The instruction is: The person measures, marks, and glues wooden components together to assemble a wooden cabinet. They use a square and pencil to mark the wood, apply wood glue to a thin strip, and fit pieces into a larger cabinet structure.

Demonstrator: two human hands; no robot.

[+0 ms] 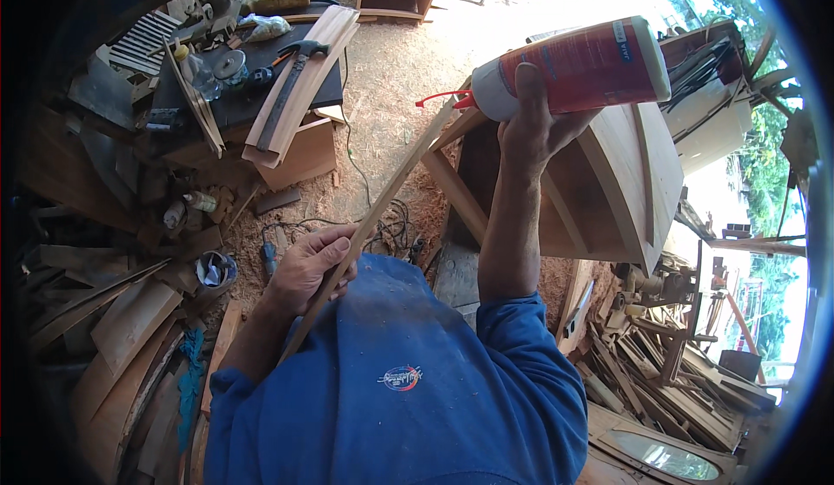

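My right hand (532, 129) is raised and grips a red and white glue bottle (578, 66) lying almost sideways, its red nozzle (439, 98) pointing left at the upper end of a thin wooden strip (375, 216). My left hand (308, 263) holds that strip lower down, slanting it up to the right from my blue shirt. Behind the strip stands a curved wooden cabinet piece (621, 172).
A dark workbench (261, 94) at upper left carries a hammer (291, 81), long boards and small tools. Sawdust covers the floor (391, 77), with a cable across it. Scrap wood piles lie at left (113, 329) and lower right (660, 363).
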